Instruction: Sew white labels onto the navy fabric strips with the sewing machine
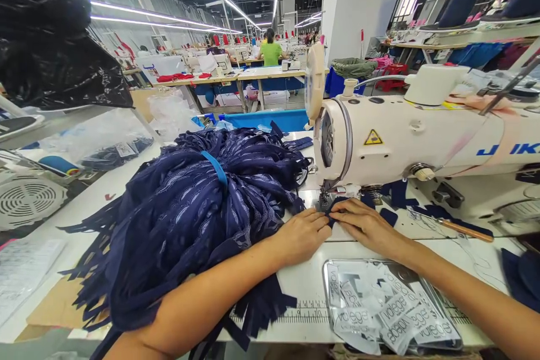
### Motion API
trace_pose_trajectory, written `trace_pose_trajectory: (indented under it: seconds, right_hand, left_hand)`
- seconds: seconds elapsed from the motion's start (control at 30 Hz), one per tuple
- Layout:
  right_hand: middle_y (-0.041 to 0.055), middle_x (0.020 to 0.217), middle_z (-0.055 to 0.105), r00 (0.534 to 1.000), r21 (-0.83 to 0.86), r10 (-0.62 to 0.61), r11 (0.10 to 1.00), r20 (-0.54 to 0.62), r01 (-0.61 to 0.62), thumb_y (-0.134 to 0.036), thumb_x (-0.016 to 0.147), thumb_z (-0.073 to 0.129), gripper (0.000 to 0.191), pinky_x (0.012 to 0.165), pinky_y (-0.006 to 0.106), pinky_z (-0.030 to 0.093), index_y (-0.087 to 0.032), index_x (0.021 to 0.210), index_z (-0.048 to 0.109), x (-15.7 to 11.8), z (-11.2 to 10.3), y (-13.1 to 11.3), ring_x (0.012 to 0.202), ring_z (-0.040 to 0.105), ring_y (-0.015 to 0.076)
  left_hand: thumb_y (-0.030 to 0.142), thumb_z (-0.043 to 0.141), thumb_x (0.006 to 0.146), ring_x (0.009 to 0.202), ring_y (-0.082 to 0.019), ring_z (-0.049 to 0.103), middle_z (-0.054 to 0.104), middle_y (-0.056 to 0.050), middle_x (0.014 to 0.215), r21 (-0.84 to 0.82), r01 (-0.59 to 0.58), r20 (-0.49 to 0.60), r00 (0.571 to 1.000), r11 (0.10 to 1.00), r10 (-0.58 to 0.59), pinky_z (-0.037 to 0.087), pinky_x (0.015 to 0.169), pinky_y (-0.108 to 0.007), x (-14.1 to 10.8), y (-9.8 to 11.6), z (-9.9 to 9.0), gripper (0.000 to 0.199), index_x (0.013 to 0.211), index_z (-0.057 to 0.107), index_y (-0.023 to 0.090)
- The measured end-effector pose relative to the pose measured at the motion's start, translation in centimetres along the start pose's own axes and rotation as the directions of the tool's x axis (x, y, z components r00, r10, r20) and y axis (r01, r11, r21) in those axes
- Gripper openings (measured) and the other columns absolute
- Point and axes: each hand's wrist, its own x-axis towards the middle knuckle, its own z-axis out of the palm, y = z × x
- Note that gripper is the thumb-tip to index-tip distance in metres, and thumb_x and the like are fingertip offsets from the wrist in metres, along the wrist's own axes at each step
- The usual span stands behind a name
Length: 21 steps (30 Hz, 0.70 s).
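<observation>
Small navy fabric piece (331, 216): under the fingertips of both bare hands. Left hand (301, 236), right hand (367, 228): fingers close together, touching fabric; pinched or merely pressed, impossible to tell. Just beyond the grip: metal presser foot (324, 198) of a white sewing machine (379, 129). Left of it: large navy patterned fabric bundle (189, 197), blue band (215, 169) around. Right: slim tool with wooden handle (466, 229). Nearer: shallow rectangular tray (326, 284), white printed labels (396, 315) inside.

A white sewing table (301, 323) bears a tied navy lace garment bundle (189, 197), a cream sewing machine (426, 135) and a label-filled clear tray (329, 292).
</observation>
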Motion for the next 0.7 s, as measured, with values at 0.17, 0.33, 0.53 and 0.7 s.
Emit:
trace_pose_trajectory:
  seconds: [0.17, 0.33, 0.53, 0.7]
  right_hand:
    - [0.0118, 0.099, 0.059, 0.999, -0.224, -0.044, 0.974, -0.009, 0.041, -0.009, 0.085, 0.035, 0.032, 0.075, 0.038, 0.05, -0.014, 0.105, 0.059, 0.2, 0.3, -1.0, 0.092, 0.052, 0.0215]
    - [0.0157, 0.095, 0.061, 0.996, -0.437, -0.063, 0.895, 0.068, 0.087, -0.001, 0.077, 0.038, 0.031, 0.069, 0.037, 0.053, -0.006, 0.097, 0.061, 0.5, 0.4, -2.5, 0.084, 0.054, 0.0233]
    - [0.0138, 0.098, 0.062, 0.989, -0.502, -0.138, 0.853, 0.051, 0.145, 0.0, 0.072, 0.04, 0.036, 0.077, 0.036, 0.052, -0.008, 0.102, 0.06, 0.2, 0.2, -1.9, 0.089, 0.057, 0.0235]
    - [0.014, 0.102, 0.063, 0.974, -0.484, -0.209, 0.845, 0.091, 0.227, 0.001, 0.072, 0.042, 0.037, 0.081, 0.037, 0.052, -0.008, 0.104, 0.059, 0.3, 0.0, 0.0, 0.095, 0.058, 0.0234]
  left_hand:
    - [0.012, 0.039, 0.084, 0.096, -0.018, 0.055, 0.062, -0.008, 0.096, 0.028, -0.005, -0.019, 1.0, 1.0, 0.005, 0.037, 0.095, -0.033, -0.1, 0.0, 0.3, 0.017, 0.088, 0.055, 0.011]
    - [0.013, 0.043, 0.08, 0.101, -0.019, 0.053, 0.06, -0.009, 0.101, -0.015, 0.042, 0.011, 0.999, 0.999, -0.042, 0.032, 0.1, -0.036, 0.0, -0.1, -0.5, 0.024, 0.102, 0.053, 0.01]
    - [0.024, 0.045, 0.081, 0.1, -0.021, 0.054, 0.058, -0.011, 0.107, -0.047, 0.165, 0.082, 0.984, 0.985, -0.161, 0.033, 0.095, -0.04, 0.0, -0.1, -1.2, 0.03, 0.108, 0.053, 0.012]
    - [0.026, 0.045, 0.082, 0.093, -0.022, 0.056, 0.06, -0.009, 0.099, 0.022, 0.255, 0.121, 0.959, 0.967, -0.256, 0.031, 0.093, -0.046, 0.9, -0.1, -1.7, 0.025, 0.102, 0.058, 0.019]
